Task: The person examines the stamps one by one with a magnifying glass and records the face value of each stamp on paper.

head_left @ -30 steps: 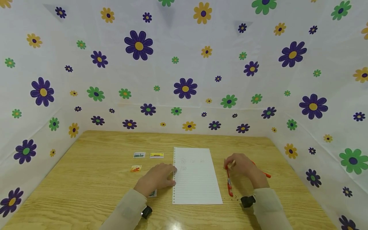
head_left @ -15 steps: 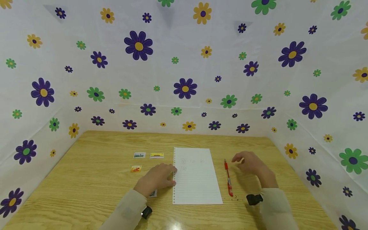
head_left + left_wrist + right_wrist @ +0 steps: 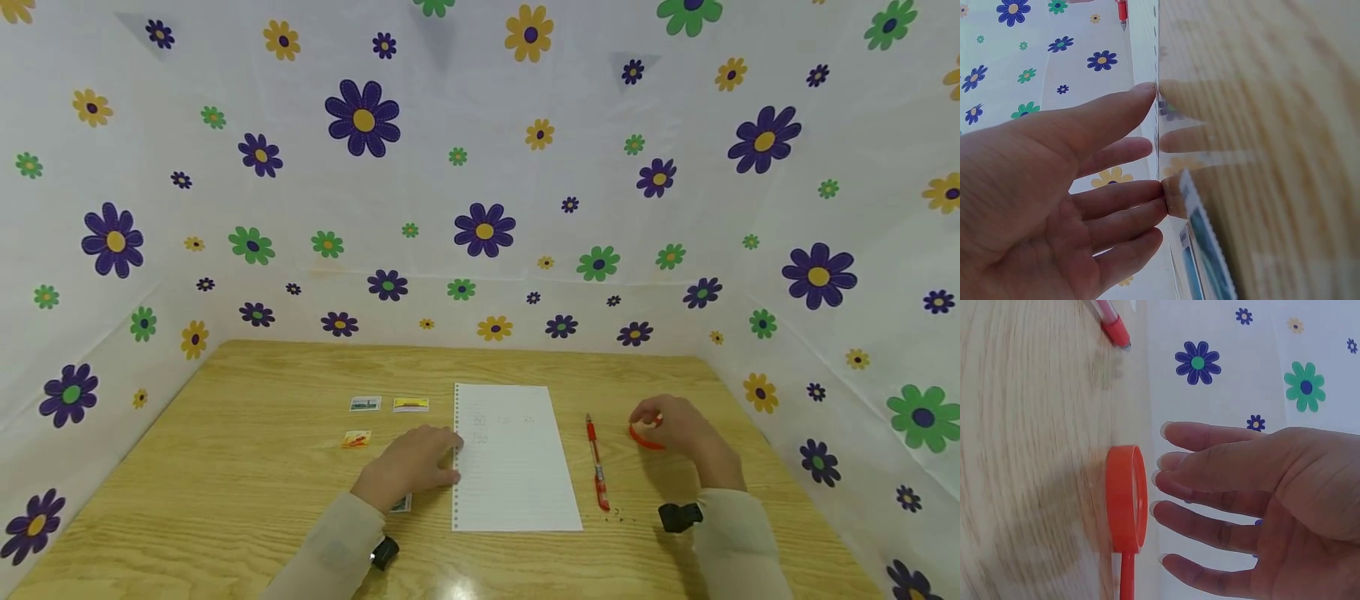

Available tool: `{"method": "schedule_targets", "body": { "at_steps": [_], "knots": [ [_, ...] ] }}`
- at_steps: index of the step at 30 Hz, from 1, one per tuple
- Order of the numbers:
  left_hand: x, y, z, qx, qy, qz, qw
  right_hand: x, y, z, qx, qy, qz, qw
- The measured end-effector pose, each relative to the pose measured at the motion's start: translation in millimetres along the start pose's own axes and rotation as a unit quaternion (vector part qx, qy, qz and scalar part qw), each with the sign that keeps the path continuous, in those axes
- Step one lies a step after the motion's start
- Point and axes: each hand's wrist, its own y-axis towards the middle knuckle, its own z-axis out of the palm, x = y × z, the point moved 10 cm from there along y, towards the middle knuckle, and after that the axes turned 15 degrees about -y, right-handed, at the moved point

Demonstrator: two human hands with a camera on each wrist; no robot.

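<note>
My left hand [image 3: 411, 467] rests with spread fingers at the left edge of a lined sheet of paper [image 3: 517, 492], which bears faint red handwriting. In the left wrist view its fingertips touch the table by the punched edge, close to stamps [image 3: 1207, 240]. My right hand [image 3: 686, 433] hovers over a red magnifying glass [image 3: 647, 440]. The right wrist view shows the round frame of the magnifying glass [image 3: 1124, 500] on the table, a small gap from my loosely bent fingers. Its handle runs partly out of view. A red pen [image 3: 597, 467] lies between paper and right hand.
Three stamps lie left of the paper: a green one [image 3: 365, 404], a yellow one [image 3: 411, 405] and an orange one [image 3: 356, 439]. Another stamp [image 3: 402, 503] is partly under my left hand. Dark crumbs [image 3: 618, 515] lie near the pen. Flowered cloth [image 3: 483, 250] encloses the table.
My right hand has left the pen, which now lies free, and moved right to above the magnifying glass. My left hand has stayed at the paper's edge.
</note>
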Motion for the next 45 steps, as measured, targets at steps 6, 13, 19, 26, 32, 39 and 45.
{"method": "schedule_targets", "body": {
  "at_steps": [6,13,19,26,32,39,45],
  "knots": [
    [-0.2,-0.4,0.6,0.000,-0.001,0.001,1.0000,-11.3,-4.9,-1.7,0.004,0.006,0.022,0.9997],
    [-1.1,-1.1,-0.4,-0.001,0.000,0.003,1.0000,-19.7,-5.8,-1.3,-0.006,-0.012,0.016,0.9998],
    [-1.6,-2.3,0.0,0.001,-0.002,0.001,1.0000,-28.6,-6.2,6.0,0.017,-0.006,0.027,0.9995],
    [-2.4,-2.3,-0.5,0.000,-0.001,0.000,1.0000,-33.5,-5.1,-2.8,-0.034,-0.022,0.029,0.9988],
    [-2.3,-1.0,-1.6,-0.003,-0.002,0.001,1.0000,-35.1,-5.5,-8.4,-0.029,-0.028,0.038,0.9985],
    [-0.2,0.0,0.9,0.002,0.008,-0.004,1.0000,-46.3,-10.1,10.1,0.052,0.001,0.076,0.9958],
    [-0.6,0.3,-0.4,0.003,0.004,-0.012,0.9999,-51.3,-7.1,14.4,0.051,0.008,0.069,0.9963]
  ]
}}
